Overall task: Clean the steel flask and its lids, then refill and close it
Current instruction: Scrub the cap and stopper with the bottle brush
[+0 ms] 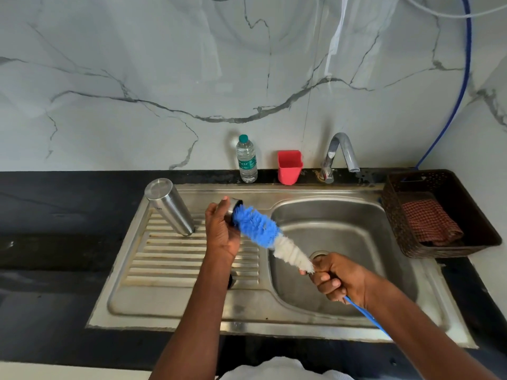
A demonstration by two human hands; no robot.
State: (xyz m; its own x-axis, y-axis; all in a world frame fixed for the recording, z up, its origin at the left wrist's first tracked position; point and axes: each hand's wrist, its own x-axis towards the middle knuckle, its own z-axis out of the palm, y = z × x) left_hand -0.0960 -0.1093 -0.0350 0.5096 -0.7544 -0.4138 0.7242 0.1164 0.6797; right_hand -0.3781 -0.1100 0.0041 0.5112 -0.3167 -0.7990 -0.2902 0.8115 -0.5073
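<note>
Head view: steel lid [233,208] meets blue-white brush [270,237] bristles.

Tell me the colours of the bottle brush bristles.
Blue toward the tip, white near the handle; bottle brush, head view.

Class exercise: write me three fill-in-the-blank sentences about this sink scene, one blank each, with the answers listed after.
1. The left hand holds a steel lid while the right hand grips a ____ with blue and white bristles.
2. The steel flask stands upside down on the sink's ____.
3. The cup beside the water bottle is ____.

Answers: brush; drainboard; red
</note>
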